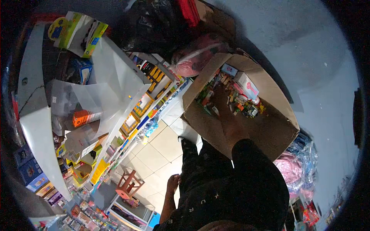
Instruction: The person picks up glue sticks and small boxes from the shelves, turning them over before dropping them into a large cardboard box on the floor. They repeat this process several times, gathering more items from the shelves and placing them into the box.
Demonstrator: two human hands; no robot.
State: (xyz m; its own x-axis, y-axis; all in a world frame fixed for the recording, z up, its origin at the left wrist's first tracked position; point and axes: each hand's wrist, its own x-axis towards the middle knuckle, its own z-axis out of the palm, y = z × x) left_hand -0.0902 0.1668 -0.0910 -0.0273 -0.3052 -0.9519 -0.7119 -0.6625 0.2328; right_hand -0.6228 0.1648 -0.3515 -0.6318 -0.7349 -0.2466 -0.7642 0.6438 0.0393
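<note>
My left hand (pixel 174 183) hangs beside my dark trousers, its fingers curled in, with nothing visible in it. On the right, my black sleeve reaches over the open cardboard box (pixel 269 133). My right hand (pixel 234 130) is inside it, dim and close to the brown cardboard, and its fingers cannot be made out. Beyond that hand lies a heap of small packets and boxes (pixel 241 102). A white and pink box (pixel 247 85) and a small light-blue box (pixel 229 69) rest at the heap's far end.
A white shelf unit (pixel 115 65) with packaged goods stands at the left. Past the box are a black plastic bag (pixel 152 29) and a pink wrapped bundle (pixel 196 57). Plastic-wrapped items (pixel 291 169) lie at the right. A reddish-brown stool (pixel 129 184) stands on the tiles.
</note>
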